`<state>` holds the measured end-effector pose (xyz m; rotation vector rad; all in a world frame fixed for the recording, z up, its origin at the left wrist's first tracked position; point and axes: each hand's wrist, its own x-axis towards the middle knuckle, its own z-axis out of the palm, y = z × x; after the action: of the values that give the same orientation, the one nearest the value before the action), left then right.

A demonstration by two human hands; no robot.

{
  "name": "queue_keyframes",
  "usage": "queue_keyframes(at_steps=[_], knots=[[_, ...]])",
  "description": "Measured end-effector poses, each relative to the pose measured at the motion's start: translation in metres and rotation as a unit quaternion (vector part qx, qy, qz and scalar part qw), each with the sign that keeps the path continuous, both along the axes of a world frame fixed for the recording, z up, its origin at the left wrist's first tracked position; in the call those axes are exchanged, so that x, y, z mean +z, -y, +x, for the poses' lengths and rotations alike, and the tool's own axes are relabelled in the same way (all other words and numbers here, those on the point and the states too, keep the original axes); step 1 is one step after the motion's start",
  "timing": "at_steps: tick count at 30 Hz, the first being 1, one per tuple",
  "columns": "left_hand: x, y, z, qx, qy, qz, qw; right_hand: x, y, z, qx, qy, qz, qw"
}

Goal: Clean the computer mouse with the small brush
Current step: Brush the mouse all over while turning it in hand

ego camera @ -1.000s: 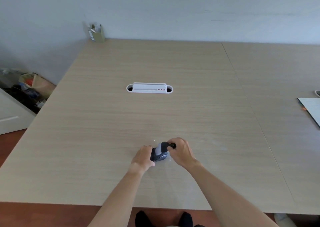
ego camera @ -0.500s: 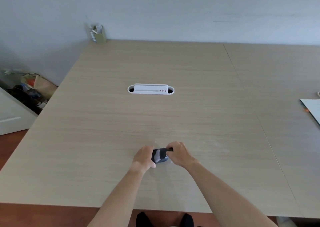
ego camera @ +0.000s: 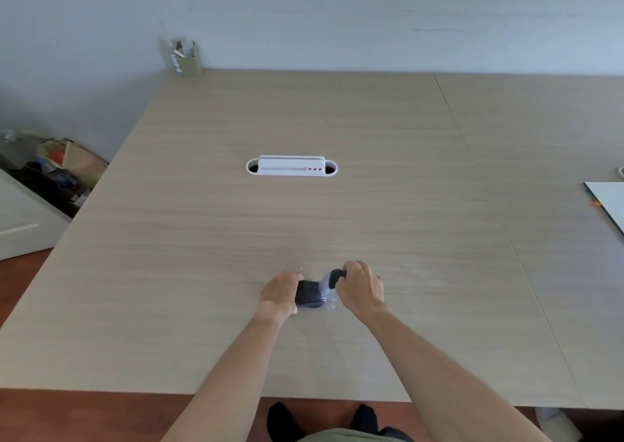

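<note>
A dark computer mouse [ego camera: 310, 294] sits on the light wooden table [ego camera: 304, 225], near its front edge. My left hand [ego camera: 279, 291] grips the mouse from its left side. My right hand [ego camera: 361, 286] is closed around a small brush [ego camera: 332, 278] with a dark handle and pale bristles. The bristles rest against the mouse's right upper side. Much of the brush handle is hidden inside my fingers.
A white cable port [ego camera: 291, 166] is set into the table's middle. A small holder with papers [ego camera: 187, 58] stands at the far left corner by the wall. A white sheet [ego camera: 607, 201] lies at the right edge. Cluttered bags [ego camera: 57, 168] sit on the floor at left.
My right hand has moved the brush across the mouse, dipping down and then back up to the right. My left hand has kept its hold on the mouse.
</note>
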<state>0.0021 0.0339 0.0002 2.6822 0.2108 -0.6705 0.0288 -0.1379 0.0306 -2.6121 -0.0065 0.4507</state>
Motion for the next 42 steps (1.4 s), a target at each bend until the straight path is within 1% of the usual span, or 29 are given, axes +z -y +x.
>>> queue_keyframes(at_steps=[1,3,4,5,6,8,9,10,11,14,15,17,19,20,21,22,24,25,26,28,30,31,33,35,36,38,39,42], knots=[[0.000,0.001,0.000,-0.003,0.007,0.001,1.000,0.002,-0.001,0.000,-0.005,-0.007,0.030,0.999],[-0.001,0.002,0.000,-0.007,0.022,-0.005,1.000,0.001,-0.005,0.000,0.028,-0.055,0.101,0.993],[0.000,0.003,0.000,-0.008,0.023,-0.009,1.000,-0.001,-0.006,-0.002,0.052,-0.072,0.107,0.990],[0.001,0.003,0.000,-0.011,0.021,-0.009,1.000,-0.003,-0.006,-0.003,0.066,-0.073,0.087,0.991],[0.001,0.003,0.000,-0.014,0.019,-0.002,1.000,-0.003,-0.005,-0.005,0.072,-0.056,0.047,0.995],[-0.001,0.003,0.000,-0.019,0.019,0.008,1.000,-0.003,0.000,-0.005,0.057,0.002,-0.048,0.997],[-0.002,0.003,0.000,-0.019,0.021,0.008,1.000,-0.004,0.003,-0.005,0.044,0.017,-0.062,0.997],[-0.002,0.003,0.000,-0.019,0.024,0.008,0.999,-0.004,0.004,-0.004,0.030,0.027,-0.051,0.998],[-0.001,0.004,0.000,-0.022,0.031,0.012,0.999,-0.004,0.004,-0.003,0.016,0.019,-0.016,1.000],[0.002,0.008,-0.001,-0.032,0.074,0.028,0.996,-0.007,0.002,-0.001,0.004,-0.068,0.130,0.989],[0.002,0.009,-0.003,-0.031,0.082,0.023,0.996,-0.009,0.002,-0.002,0.015,-0.093,0.145,0.985],[-0.001,0.010,-0.006,-0.024,0.072,0.025,0.997,-0.012,0.004,-0.005,0.028,-0.097,0.095,0.990],[-0.003,0.014,-0.011,0.005,0.048,0.032,0.998,-0.010,0.009,-0.007,0.001,-0.050,0.020,0.999],[-0.004,0.017,-0.013,0.032,0.044,0.028,0.998,-0.010,0.010,-0.006,-0.012,-0.024,-0.001,1.000],[-0.005,0.021,-0.015,0.063,0.043,0.017,0.997,-0.010,0.011,-0.005,-0.019,-0.005,0.003,1.000],[-0.006,0.024,-0.017,0.094,0.043,0.004,0.995,-0.010,0.010,-0.003,-0.020,-0.007,0.032,0.999],[-0.008,0.030,-0.019,0.124,0.042,0.002,0.991,-0.010,0.007,0.001,0.012,-0.063,0.124,0.990],[-0.009,0.032,-0.019,0.123,0.042,0.014,0.991,-0.009,0.005,0.002,0.033,-0.098,0.150,0.983],[-0.010,0.033,-0.019,0.119,0.041,0.026,0.992,-0.010,0.004,0.002,0.049,-0.121,0.149,0.980],[-0.009,0.033,-0.016,0.115,0.036,0.037,0.992,-0.011,0.007,0.003,0.050,-0.117,0.089,0.988],[-0.008,0.030,-0.014,0.108,0.030,0.041,0.993,-0.012,0.010,0.003,0.018,-0.062,-0.005,0.998],[-0.008,0.028,-0.014,0.104,0.027,0.041,0.993,-0.011,0.011,0.003,0.005,-0.038,-0.020,0.999],[-0.009,0.024,-0.014,0.102,0.026,0.036,0.994,-0.010,0.008,0.004,0.001,-0.022,0.030,0.999],[-0.011,0.025,-0.014,0.112,0.026,0.028,0.993,-0.010,0.002,0.003,0.029,-0.051,0.108,0.992],[-0.011,0.027,-0.014,0.116,0.025,0.027,0.993,-0.011,0.000,0.003,0.045,-0.072,0.130,0.988],[-0.011,0.031,-0.016,0.125,0.024,0.029,0.991,-0.010,-0.003,0.001,0.061,-0.102,0.125,0.985],[-0.011,0.033,-0.016,0.128,0.025,0.030,0.991,-0.011,-0.002,0.001,0.060,-0.097,0.099,0.988],[-0.013,0.034,-0.017,0.137,0.033,0.021,0.990,-0.006,0.005,0.002,0.040,-0.020,-0.048,0.998]])
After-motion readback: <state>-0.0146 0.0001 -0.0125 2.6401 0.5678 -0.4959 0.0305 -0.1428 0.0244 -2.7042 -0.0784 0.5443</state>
